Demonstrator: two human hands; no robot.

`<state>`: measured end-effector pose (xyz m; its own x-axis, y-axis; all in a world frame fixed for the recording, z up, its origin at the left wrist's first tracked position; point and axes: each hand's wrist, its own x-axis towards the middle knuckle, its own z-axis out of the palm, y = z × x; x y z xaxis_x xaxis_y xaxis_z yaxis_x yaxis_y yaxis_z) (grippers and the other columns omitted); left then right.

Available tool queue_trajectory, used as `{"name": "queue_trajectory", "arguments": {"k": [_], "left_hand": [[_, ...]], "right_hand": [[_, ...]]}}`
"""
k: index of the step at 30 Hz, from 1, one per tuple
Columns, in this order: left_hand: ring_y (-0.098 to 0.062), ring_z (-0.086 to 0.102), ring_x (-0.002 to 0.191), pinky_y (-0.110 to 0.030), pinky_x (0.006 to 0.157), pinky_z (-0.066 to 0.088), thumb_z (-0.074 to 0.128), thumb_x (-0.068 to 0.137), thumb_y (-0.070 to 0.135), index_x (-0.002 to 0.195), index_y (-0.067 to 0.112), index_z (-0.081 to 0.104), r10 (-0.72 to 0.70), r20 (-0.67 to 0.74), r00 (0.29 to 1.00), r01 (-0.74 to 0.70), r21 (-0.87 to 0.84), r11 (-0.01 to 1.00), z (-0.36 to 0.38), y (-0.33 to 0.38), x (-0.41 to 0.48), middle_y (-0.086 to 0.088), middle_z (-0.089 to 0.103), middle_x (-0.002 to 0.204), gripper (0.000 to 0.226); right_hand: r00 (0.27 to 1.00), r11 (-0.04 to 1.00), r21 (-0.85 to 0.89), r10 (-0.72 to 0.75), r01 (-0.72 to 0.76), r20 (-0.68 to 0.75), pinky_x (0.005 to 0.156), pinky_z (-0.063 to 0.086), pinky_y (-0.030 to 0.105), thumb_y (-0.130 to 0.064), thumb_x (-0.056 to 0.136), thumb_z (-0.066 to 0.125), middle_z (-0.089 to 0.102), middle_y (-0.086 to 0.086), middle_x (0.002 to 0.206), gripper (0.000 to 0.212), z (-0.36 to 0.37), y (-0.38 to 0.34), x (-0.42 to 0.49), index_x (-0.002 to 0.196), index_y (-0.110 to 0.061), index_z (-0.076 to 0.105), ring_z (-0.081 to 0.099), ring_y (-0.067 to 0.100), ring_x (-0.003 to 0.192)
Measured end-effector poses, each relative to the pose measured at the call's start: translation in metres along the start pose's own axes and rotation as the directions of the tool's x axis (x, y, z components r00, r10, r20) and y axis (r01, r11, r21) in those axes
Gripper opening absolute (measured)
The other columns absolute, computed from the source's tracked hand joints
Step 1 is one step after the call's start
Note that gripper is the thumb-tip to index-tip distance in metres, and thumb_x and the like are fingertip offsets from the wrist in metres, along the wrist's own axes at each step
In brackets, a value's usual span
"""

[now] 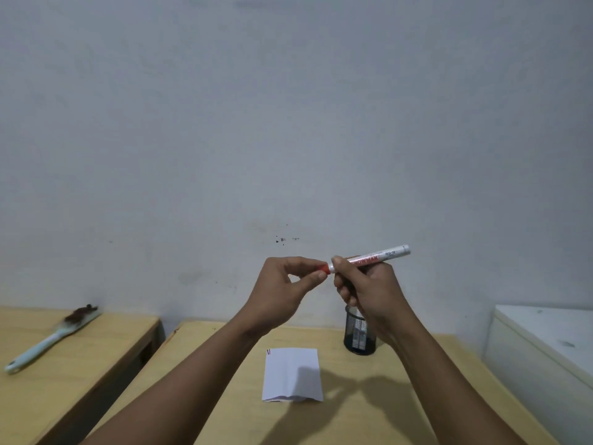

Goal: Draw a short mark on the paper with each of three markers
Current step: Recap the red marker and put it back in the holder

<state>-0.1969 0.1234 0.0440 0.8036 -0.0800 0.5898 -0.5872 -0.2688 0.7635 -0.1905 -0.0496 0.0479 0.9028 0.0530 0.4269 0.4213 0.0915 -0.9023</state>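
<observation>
Holding the marker (369, 259) up at chest height, well above the counter (369, 412), the right hand (369, 293) wraps its barrel while the left hand (288, 287) pinches the red cap (323, 268), probably to steady the barrel for capping or uncapping; I cannot tell which. Its long axis runs nearly level, cap toward the left hand, tail rising slightly rightward. Below the hands lies the paper (292, 374), marks in its corner; the mesh cup (359, 335) stands under the right wrist.

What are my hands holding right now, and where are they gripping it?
A marker, raised above the table. The right hand wraps the white barrel; the left hand pinches the red cap at its end.
</observation>
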Motion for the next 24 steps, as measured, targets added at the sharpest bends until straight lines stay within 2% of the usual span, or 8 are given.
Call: {"name": "queue_trajectory", "arguments": {"k": [2, 6, 9, 11, 14, 17, 20, 24], "left_hand": [[-0.008, 0.065, 0.084, -0.022, 0.068, 0.050, 0.076, 0.085, 0.026, 0.096, 0.027, 0.080, 0.093, -0.077, 0.993, -0.077, 0.190, 0.979, 0.008, 0.003, 0.003, 0.016, 0.074, 0.081, 0.012], [-0.006, 0.062, 0.077, -0.046, 0.083, 0.051, 0.074, 0.085, 0.035, 0.097, 0.032, 0.078, 0.155, -0.109, 0.982, -0.107, 0.362, 0.926, 0.022, 0.001, 0.016, 0.025, 0.068, 0.075, 0.013], [-0.001, 0.055, 0.073, -0.046, 0.089, 0.046, 0.071, 0.086, 0.039, 0.100, 0.034, 0.076, 0.198, -0.109, 0.974, -0.119, 0.493, 0.862, 0.030, 0.000, 0.030, 0.025, 0.066, 0.077, 0.015], [-0.001, 0.053, 0.074, -0.044, 0.090, 0.042, 0.069, 0.088, 0.040, 0.102, 0.034, 0.075, 0.241, -0.059, 0.969, -0.167, 0.565, 0.808, 0.038, 0.000, 0.036, 0.022, 0.070, 0.084, 0.016], [-0.002, 0.055, 0.076, -0.045, 0.091, 0.041, 0.069, 0.088, 0.042, 0.101, 0.034, 0.074, 0.280, 0.033, 0.959, -0.248, 0.573, 0.781, 0.052, 0.000, 0.048, 0.020, 0.073, 0.088, 0.017], [-0.003, 0.060, 0.074, -0.047, 0.089, 0.044, 0.068, 0.086, 0.047, 0.100, 0.034, 0.073, 0.275, 0.073, 0.959, -0.270, 0.533, 0.802, 0.067, -0.006, 0.063, 0.019, 0.072, 0.084, 0.020], [-0.004, 0.063, 0.073, -0.047, 0.086, 0.050, 0.068, 0.086, 0.048, 0.106, 0.033, 0.069, 0.213, 0.047, 0.976, -0.209, 0.483, 0.850, 0.079, -0.025, 0.082, 0.023, 0.066, 0.077, 0.025], [-0.006, 0.065, 0.076, -0.041, 0.081, 0.055, 0.069, 0.085, 0.047, 0.111, 0.030, 0.065, 0.030, 0.082, 0.996, -0.067, 0.506, 0.860, 0.097, -0.070, 0.104, 0.016, 0.072, 0.089, 0.032]], "right_hand": [[1.000, 1.000, -0.013, 0.016, -0.016, -0.025, 0.044, 0.041, 0.021, -0.027, 0.095, 0.067, 0.063, 0.007, 0.062, 0.027, -0.003, -0.003, -0.001, 0.081, -0.005, 0.075, 0.052, 0.011, 0.049], [0.986, 0.991, -0.087, 0.089, -0.102, -0.144, 0.046, 0.042, 0.025, -0.048, 0.093, 0.064, 0.065, 0.008, 0.062, 0.046, -0.011, 0.001, 0.004, 0.085, -0.004, 0.073, 0.052, 0.014, 0.048], [0.927, 0.904, -0.427, -0.151, -0.011, -0.343, 0.053, 0.045, 0.031, -0.044, 0.092, 0.066, 0.064, 0.012, 0.066, 0.034, -0.032, 0.014, 0.010, 0.086, -0.010, 0.068, 0.052, 0.016, 0.054], [0.909, 0.725, -0.676, -0.360, 0.131, -0.210, 0.060, 0.048, 0.029, -0.025, 0.091, 0.072, 0.060, 0.002, 0.084, 0.014, -0.046, 0.022, 0.012, 0.101, -0.021, 0.064, 0.053, 0.009, 0.062], [0.913, 0.560, -0.791, -0.408, 0.247, -0.004, 0.067, 0.051, 0.025, -0.024, 0.089, 0.074, 0.053, -0.010, 0.106, 0.027, -0.059, 0.037, 0.022, 0.115, -0.025, 0.065, 0.057, -0.002, 0.079], [0.896, 0.569, -0.776, -0.444, 0.273, -0.009, 0.063, 0.051, 0.025, -0.031, 0.092, 0.070, 0.059, -0.008, 0.099, 0.013, -0.071, 0.050, 0.040, 0.100, -0.021, 0.068, 0.058, -0.004, 0.081], [0.927, 0.699, -0.690, -0.359, 0.189, -0.111, 0.068, 0.053, 0.027, -0.021, 0.091, 0.072, 0.067, -0.002, 0.094, 0.008, -0.086, 0.068, 0.061, 0.098, -0.017, 0.070, 0.064, 0.005, 0.084], [0.954, 0.787, -0.615, -0.218, 0.049, -0.203, 0.068, 0.054, 0.017, -0.014, 0.094, 0.068, 0.066, -0.008, 0.093, 0.029, -0.104, 0.093, 0.083, 0.122, -0.018, 0.063, 0.064, 0.002, 0.081]]}}
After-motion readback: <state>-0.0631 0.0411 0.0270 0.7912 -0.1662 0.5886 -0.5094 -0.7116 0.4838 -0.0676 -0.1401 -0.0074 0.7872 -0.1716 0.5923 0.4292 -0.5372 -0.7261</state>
